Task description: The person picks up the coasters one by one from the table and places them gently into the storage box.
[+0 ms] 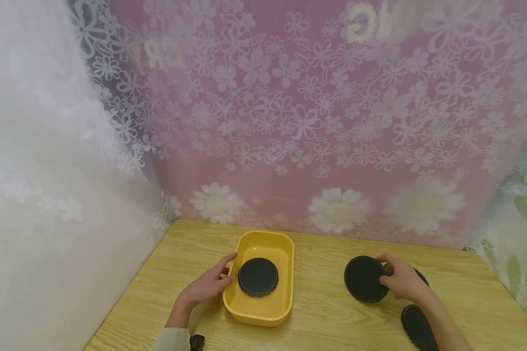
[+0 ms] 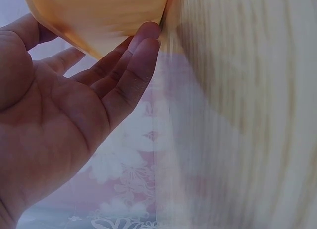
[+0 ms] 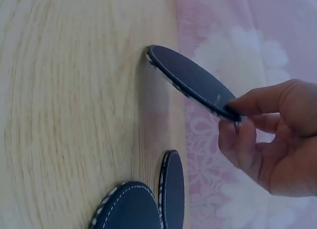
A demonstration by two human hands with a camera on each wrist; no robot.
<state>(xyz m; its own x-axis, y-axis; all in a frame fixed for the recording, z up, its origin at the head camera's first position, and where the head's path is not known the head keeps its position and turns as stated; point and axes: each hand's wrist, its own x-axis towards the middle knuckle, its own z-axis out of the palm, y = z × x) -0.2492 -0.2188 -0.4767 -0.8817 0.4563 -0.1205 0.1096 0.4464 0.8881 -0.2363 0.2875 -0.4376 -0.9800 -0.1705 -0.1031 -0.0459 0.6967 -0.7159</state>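
Observation:
A yellow rectangular tub [image 1: 285, 292] stands on the table with a black round coaster [image 1: 258, 276] lying inside. My left hand [image 1: 208, 285] rests against the tub's left side, fingers slightly bent; the left wrist view shows its fingertips [image 2: 143, 45] at the outer wall. Between thumb and fingers, my right hand [image 1: 401, 279] pinches another black round coaster [image 3: 193, 80] by its edge. That coaster is tilted, with its far edge close over the table. Two more black coasters with pale stitched rims, the nearer one [image 3: 131, 206] and the farther one [image 3: 172, 189], lie beneath the right hand and forearm.
The light wood-grain table [image 1: 320, 292] meets a pink floral cloth [image 1: 268, 185] at its back edge. Whitish cloth [image 1: 70, 195] hangs along the left side, and patterned cloth [image 1: 522, 243] borders the right. A small black object [image 1: 197, 342] sits by the left sleeve.

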